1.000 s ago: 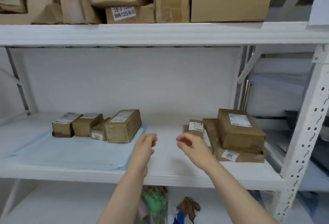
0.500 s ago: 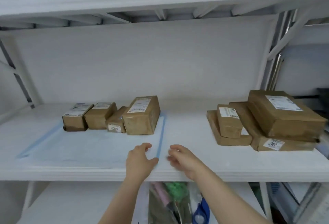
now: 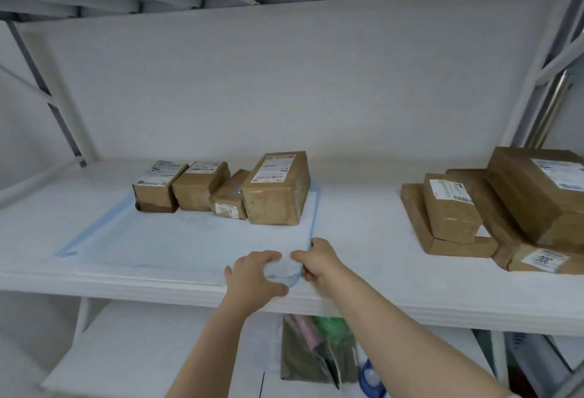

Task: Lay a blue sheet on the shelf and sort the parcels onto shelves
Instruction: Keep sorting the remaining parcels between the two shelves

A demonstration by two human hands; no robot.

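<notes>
**Blue sheet** [image 3: 189, 246]: lies flat on the left half of the white shelf [image 3: 363, 239]. Its long axis runs left to right along the shelf, with darker blue borders at the left and right edges. The front right corner is raised and curled at the shelf's front lip.

**Left hand** [image 3: 252, 274]: fingers curled over that corner, thumb beneath, gripping it.

**Right hand** [image 3: 319, 263]: pinches the sheet's right edge just beside the corner.

**Row of four parcels** [image 3: 278, 189]: brown, side by side on the sheet's back part, long axes front to back. The tallest stands at the sheet's right edge. The sheet's front strip is bare.

**Stack of parcels** [image 3: 521, 208]: brown, at the shelf's right end, well apart from the sheet, with bare white shelf between.

**Labels:** white shipping labels with barcodes, print too small to read. A sticker [image 3: 543, 260] low on the stack's front reads "300", upside down.
</notes>
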